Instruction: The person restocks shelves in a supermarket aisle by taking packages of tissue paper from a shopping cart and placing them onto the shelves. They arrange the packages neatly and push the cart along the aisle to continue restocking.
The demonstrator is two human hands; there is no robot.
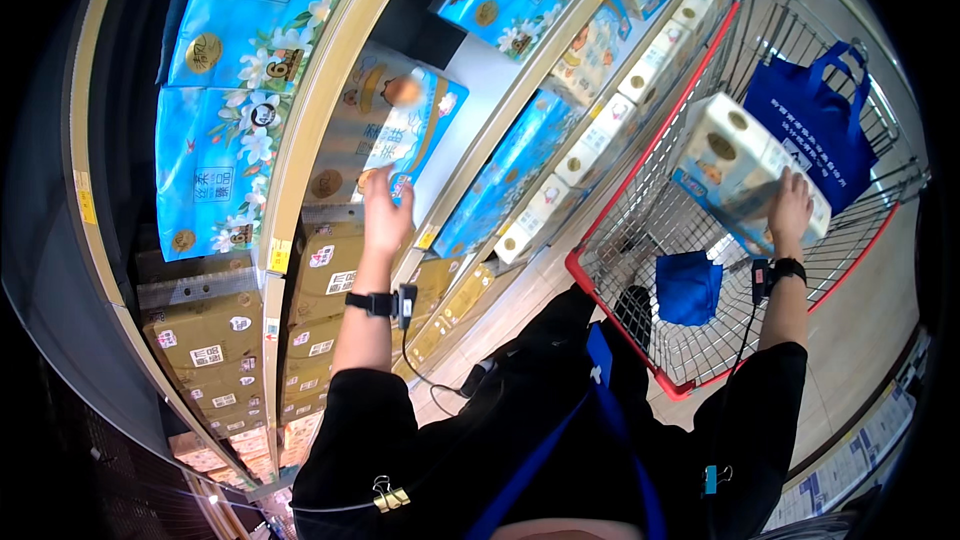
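My left hand (388, 211) reaches to the shelf, fingers apart, in front of a blue and tan tissue pack (420, 116); whether the fingertips touch it I cannot tell. My right hand (790, 211) rests on a white, tan and blue multipack of tissues (724, 146) inside the metal shopping cart (855, 266); how firmly it grips is not clear. A blue tote bag (814, 120) bearing white writing lies beside that pack. Nearer me, a folded blue cloth-like item (686, 286) sits in the cart basket.
Shelves on the left hold blue floral tissue packs (214, 165) and brown packs (202, 345). More white-topped packs (596, 139) line the lower shelf beside the cart's red rail (626, 199). Cables run from black devices strapped to both wrists. Part of another display stands at lower right.
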